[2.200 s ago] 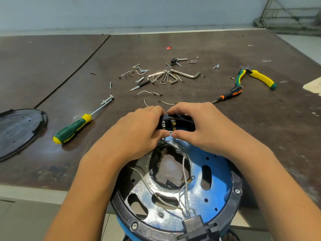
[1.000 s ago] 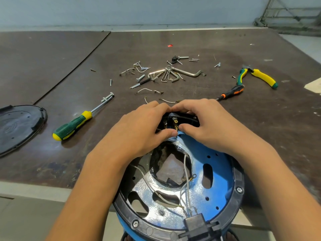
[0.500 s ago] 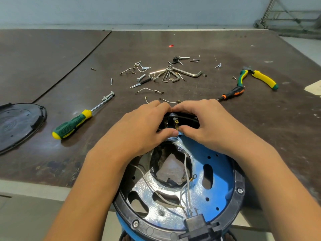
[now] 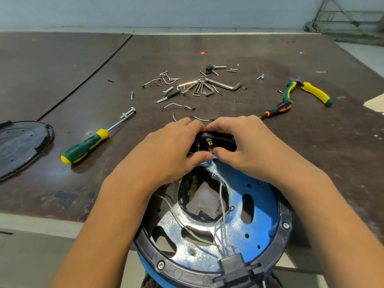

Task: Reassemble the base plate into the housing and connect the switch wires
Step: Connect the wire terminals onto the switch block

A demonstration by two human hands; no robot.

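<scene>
housing: open side up at the 6 o'clock edge of the tabletop, close under me so I can look straight in.
base plate: blue, lying inside the rim; seated, I judge.
switch: at 12 o'clock on the rim, brass tabs facing me.
left hand: fingers curled over the rim, thumb inside, gripping the switch so a push cannot drive it out.
right hand: fingertips meeting the left, pinching one of the wires at a tab; its end is hidden under my thumb.
wires: white, running from 6 o'clock across the plate's hole up to the switch; one ring-ended lead lies loose.
step: pressing a lead onto its tab; wiring is not finished.
risk: a skewed push could bend the small tab.
screwdriver: 9 o'clock of my hands, within reach.
pliers: 2 o'clock, parked clear.
hex keys: 12 o'clock, heaped with screws away from the work.
cover: far 9 o'clock, set aside for last.
</scene>
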